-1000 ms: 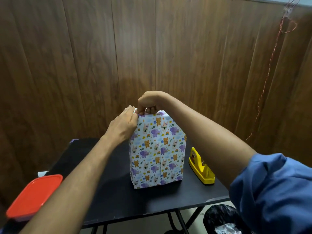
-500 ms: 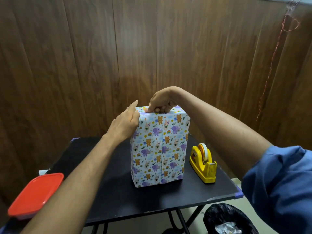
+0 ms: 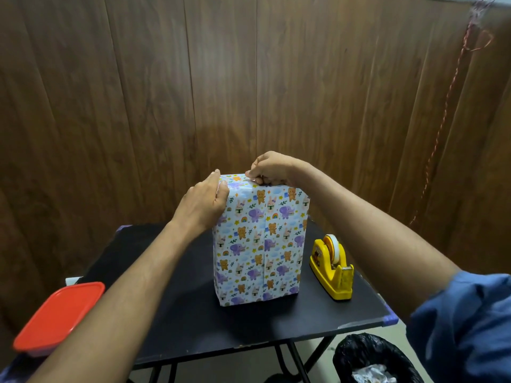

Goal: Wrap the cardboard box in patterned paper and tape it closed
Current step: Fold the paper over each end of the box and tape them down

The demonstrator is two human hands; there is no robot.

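Moved: both hands sit lower and flatter on the box top than 1 second ago, when they pinched a raised peak of paper; that peak is now folded down, so the top reads as a flat, closed face.
Left hand [image 3: 203, 204]: at the top left corner of the wrapped box [image 3: 260, 244], fingers curled over the edge and pressing the fold against the side.
Right hand [image 3: 272, 168]: on the far top edge, fingers [image 3: 258, 180] bunched together and pinching the paper flap down.
Box: upright on the black tabletop [image 3: 193, 313], near its middle, patterned paper covering every visible face, a vertical seam down the front.
Meaning: the top fold looks formed but I judge it untaped; letting go may let it spring up.
Tape dispenser [image 3: 333, 268]: yellow, just right of the box, within reach of the right hand.
Around: red lid [image 3: 56, 317] at near left, black bin bag [image 3: 370, 357] below the tabletop at near right.
Obstacles: both hands are occupied, so 1 must release to fetch tape.
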